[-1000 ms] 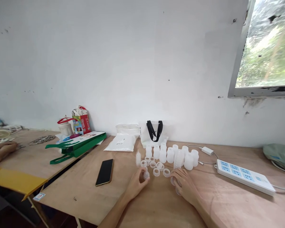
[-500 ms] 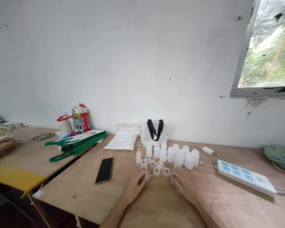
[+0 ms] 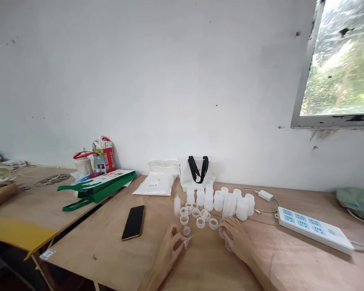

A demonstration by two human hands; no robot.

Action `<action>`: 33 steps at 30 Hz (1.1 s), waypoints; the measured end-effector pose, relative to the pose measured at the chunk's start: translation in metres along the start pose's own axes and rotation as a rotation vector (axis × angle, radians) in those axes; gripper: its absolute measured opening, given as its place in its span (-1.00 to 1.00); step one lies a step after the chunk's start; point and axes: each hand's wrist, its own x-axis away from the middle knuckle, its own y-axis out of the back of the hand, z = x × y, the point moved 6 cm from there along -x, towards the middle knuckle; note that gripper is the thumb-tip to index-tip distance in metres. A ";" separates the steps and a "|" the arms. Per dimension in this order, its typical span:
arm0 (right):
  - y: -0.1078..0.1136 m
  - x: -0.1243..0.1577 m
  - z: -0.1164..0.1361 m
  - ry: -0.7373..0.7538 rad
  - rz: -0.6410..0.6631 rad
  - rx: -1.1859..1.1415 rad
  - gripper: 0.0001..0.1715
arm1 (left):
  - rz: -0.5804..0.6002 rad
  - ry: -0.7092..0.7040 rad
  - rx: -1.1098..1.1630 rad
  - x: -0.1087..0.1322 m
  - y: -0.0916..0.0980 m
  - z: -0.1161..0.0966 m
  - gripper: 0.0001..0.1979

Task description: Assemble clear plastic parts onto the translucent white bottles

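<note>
My left hand (image 3: 169, 247) pinches a small clear plastic piece with a pointed tip (image 3: 187, 241) just above the tabletop. Beyond it lies a clear plastic ring-shaped cap (image 3: 186, 230), with several similar rings (image 3: 200, 222) spread behind. To the right, my right hand (image 3: 235, 235) rests on the table, its fingers curled over clear round plastic pieces (image 3: 228, 245) that are partly hidden. Several frosted white plastic bottles (image 3: 242, 209) stand behind the rings, with a stack of clear domed pieces (image 3: 229, 205) among them. Another clear stack (image 3: 177, 205) stands at the left.
A black phone (image 3: 133, 222) lies left of my hands. A white power strip (image 3: 314, 229) is at the right. Against the wall are a white packet (image 3: 154, 184) and a bag with black handles (image 3: 186, 180). A green-sided bag (image 3: 112, 188) and another person's hand (image 3: 3, 189) are farther left.
My left hand has drawn back toward me and left with the small clear piece, leaving a ring-shaped cap exposed on the table. My right hand stays nearly in place.
</note>
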 end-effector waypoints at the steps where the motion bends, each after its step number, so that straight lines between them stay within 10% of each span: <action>1: 0.000 0.000 0.001 0.002 -0.002 0.002 -0.71 | 0.033 0.009 -0.002 0.002 -0.002 0.001 -0.81; 33: 0.002 0.007 -0.004 -0.070 -0.230 0.337 -0.72 | 0.084 0.136 -0.079 0.013 0.008 0.008 -0.84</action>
